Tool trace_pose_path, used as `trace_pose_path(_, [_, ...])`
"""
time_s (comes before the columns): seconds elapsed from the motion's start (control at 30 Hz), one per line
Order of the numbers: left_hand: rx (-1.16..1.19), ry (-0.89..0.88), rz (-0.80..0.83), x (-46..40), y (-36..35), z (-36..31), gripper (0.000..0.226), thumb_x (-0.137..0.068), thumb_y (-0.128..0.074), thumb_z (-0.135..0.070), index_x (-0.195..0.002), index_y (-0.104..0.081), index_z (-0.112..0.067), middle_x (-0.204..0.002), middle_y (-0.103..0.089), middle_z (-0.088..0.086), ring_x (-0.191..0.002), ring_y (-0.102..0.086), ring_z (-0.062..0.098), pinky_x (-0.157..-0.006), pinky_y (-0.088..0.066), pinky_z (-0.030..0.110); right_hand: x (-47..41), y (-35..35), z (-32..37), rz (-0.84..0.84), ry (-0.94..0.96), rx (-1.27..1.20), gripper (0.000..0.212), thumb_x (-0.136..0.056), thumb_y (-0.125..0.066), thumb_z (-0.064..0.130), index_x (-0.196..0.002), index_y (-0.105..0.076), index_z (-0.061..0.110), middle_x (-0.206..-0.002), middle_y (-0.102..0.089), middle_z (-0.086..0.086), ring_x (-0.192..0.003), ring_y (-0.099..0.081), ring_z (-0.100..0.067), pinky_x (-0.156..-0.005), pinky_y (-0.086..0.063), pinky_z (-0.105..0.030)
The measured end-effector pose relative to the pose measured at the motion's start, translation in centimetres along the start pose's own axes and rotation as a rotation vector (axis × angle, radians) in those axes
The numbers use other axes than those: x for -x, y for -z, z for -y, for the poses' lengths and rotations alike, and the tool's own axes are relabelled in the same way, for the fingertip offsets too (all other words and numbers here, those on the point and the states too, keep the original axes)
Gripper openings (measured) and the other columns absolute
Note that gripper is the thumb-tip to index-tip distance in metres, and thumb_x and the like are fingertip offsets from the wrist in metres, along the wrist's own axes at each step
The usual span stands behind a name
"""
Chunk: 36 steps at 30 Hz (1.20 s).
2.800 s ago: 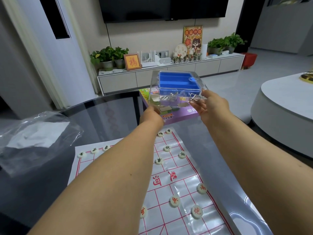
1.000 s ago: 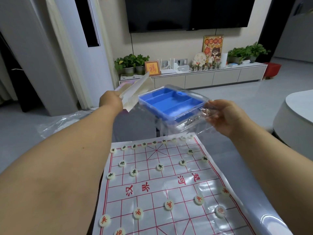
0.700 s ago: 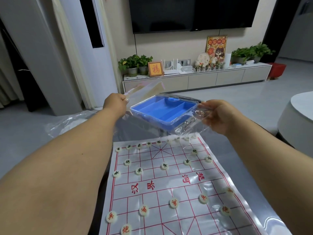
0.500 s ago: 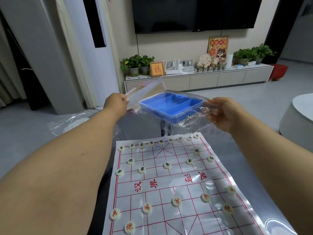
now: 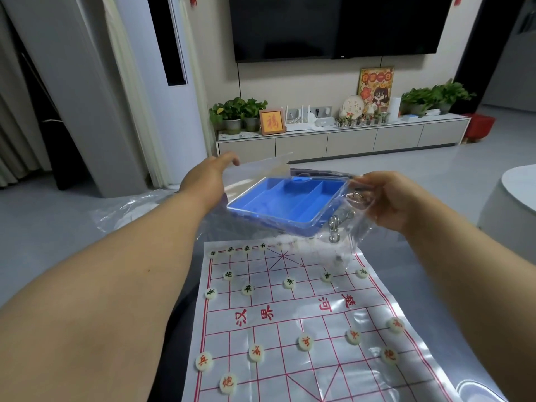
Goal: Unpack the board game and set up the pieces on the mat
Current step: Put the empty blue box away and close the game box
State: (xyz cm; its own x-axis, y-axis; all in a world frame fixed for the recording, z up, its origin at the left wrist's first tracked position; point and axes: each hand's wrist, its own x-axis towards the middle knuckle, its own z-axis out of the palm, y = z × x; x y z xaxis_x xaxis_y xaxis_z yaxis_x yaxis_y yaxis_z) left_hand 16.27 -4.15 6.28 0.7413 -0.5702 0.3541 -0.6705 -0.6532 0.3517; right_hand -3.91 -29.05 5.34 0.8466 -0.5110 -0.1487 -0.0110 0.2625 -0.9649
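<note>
A clear plastic case with a blue compartment tray [image 5: 285, 200] hangs tilted in the air above the far edge of the white game mat [image 5: 293, 311]. My right hand [image 5: 387, 200] grips the case's right end, where a small metal clasp [image 5: 335, 226] dangles. My left hand [image 5: 208, 175] is stretched out at the case's left, fingers straight, touching the raised clear lid [image 5: 261, 165]. The tray's compartments look empty. Round white pieces with green marks [image 5: 248, 289] sit on the mat's far half. Others with red marks [image 5: 306, 342] sit on the near half.
The mat lies on a dark glass table [image 5: 185, 303]. A crumpled clear plastic bag [image 5: 127, 207] lies at the table's far left. A white round table [image 5: 519, 192] stands to the right. A low TV cabinet [image 5: 342, 140] with plants is across the room.
The case has tipped and swung lower over the mat's far edge. My left hand has loosened from gripping the lid to straight fingers touching it. The right hand keeps its hold.
</note>
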Motion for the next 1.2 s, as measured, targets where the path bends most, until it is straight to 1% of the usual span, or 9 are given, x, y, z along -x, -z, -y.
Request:
trace_pose_path(0.17, [-0.101, -0.081, 0.05, 0.4, 0.6, 0.0, 0.052, -0.078, -0.065, 0.005, -0.109, -0.055, -0.036, -0.101, -0.043, -0.003, -0.078, -0.053, 0.024, -0.056, -0.034, 0.025, 0.7, 0.1, -0.4, 0.021, -0.026, -0.024, 0.031, -0.084, -0.051, 0.007, -0.061, -0.072, 0.005, -0.065, -0.07, -0.007, -0.066, -0.058, -0.021, -0.077, -0.043, -0.029])
trace_pose_path(0.33, [-0.06, -0.006, 0.102, 0.2, 0.7, 0.3, 0.045, -0.081, -0.055, 0.012, -0.117, -0.067, -0.013, -0.123, -0.05, 0.006, -0.112, -0.051, 0.028, -0.089, -0.041, 0.03, 1.4, 0.5, -0.3, -0.017, -0.045, -0.034, 0.029, -0.085, -0.051, 0.008, -0.064, -0.072, 0.005, -0.065, -0.071, -0.005, -0.066, -0.056, -0.02, -0.069, -0.047, -0.027])
trace_pose_path(0.4, [0.075, 0.062, 0.074, 0.5, 0.8, 0.0, 0.039, -0.087, -0.045, 0.007, -0.111, -0.07, -0.011, -0.122, -0.053, 0.006, -0.11, -0.054, 0.027, -0.089, -0.044, 0.029, 1.7, 0.4, -0.2, -0.025, -0.05, -0.021, 0.03, -0.086, -0.051, 0.01, -0.064, -0.072, 0.006, -0.066, -0.071, -0.004, -0.066, -0.053, -0.021, -0.058, -0.049, -0.024])
trace_pose_path(0.5, [0.24, 0.131, 0.044, 1.3, 1.2, -0.3, 0.014, -0.086, -0.068, -0.013, -0.098, -0.073, -0.011, -0.104, -0.064, 0.005, -0.083, -0.066, 0.027, -0.079, -0.052, 0.031, 2.1, 0.2, -0.2, -0.02, -0.051, -0.022, 0.03, -0.087, -0.05, 0.009, -0.065, -0.07, 0.006, -0.064, -0.07, -0.004, -0.057, -0.059, -0.016, -0.063, -0.045, -0.025])
trace_pose_path(0.67, [0.317, 0.239, 0.029, 2.3, 1.2, -1.1, 0.029, -0.077, -0.071, 0.004, -0.099, -0.072, -0.014, -0.101, -0.063, 0.005, -0.068, -0.068, 0.032, -0.049, -0.047, 0.024, 3.1, 0.0, -0.3, 0.011, -0.073, -0.001, 0.03, -0.086, -0.051, 0.008, -0.063, -0.071, 0.007, -0.065, -0.069, -0.006, -0.064, -0.056, -0.02, -0.066, -0.043, -0.027])
trace_pose_path(0.8, [0.332, 0.256, 0.043, 2.8, 1.7, -1.4, 0.056, -0.077, -0.049, 0.02, -0.112, -0.07, -0.018, -0.132, -0.051, 0.009, -0.093, -0.06, 0.029, -0.066, -0.05, 0.028, 3.4, 0.3, -0.1, 0.022, -0.056, -0.054, 0.038, -0.085, -0.051, 0.009, -0.054, -0.073, 0.01, -0.065, -0.071, -0.003, -0.06, -0.059, -0.018, -0.072, -0.042, -0.029])
trace_pose_path(0.97, [0.397, 0.255, 0.091, 3.7, 3.1, -1.9, 0.069, -0.075, -0.038, 0.026, -0.113, -0.069, -0.023, -0.141, -0.044, 0.006, -0.1, -0.053, 0.023, -0.065, -0.048, 0.024, 4.2, -0.3, -0.1, 0.024, -0.082, -0.042, 0.037, -0.085, -0.053, 0.009, -0.054, -0.073, 0.01, -0.067, -0.07, -0.004, -0.062, -0.052, -0.019, -0.068, -0.044, -0.029])
trace_pose_path(1.1, [0.362, 0.239, 0.127, 4.6, 3.8, -2.0, 0.072, -0.076, -0.033, 0.024, -0.113, -0.068, -0.027, -0.143, -0.043, 0.001, -0.101, -0.056, 0.025, -0.063, -0.047, 0.022, 5.5, -0.3, 0.1, -0.024, -0.109, -0.086, 0.044, -0.088, -0.049, 0.009, -0.048, -0.069, 0.009, -0.057, -0.068, -0.002, -0.038, -0.054, -0.008, -0.041, -0.045, -0.014])
trace_pose_path(1.2, [0.356, 0.227, 0.158, 4.8, 4.0, -1.8, 0.074, -0.076, -0.033, 0.025, -0.114, -0.068, -0.028, -0.142, -0.044, -0.001, -0.115, -0.053, 0.033, -0.05, -0.041, 0.014, 6.4, 0.1, 0.7, -0.108, -0.113, -0.112, 0.026, -0.088, -0.05, 0.011, -0.067, -0.065, 0.008, -0.055, -0.068, 0.0, -0.037, -0.045, -0.005, -0.037, -0.041, -0.011])
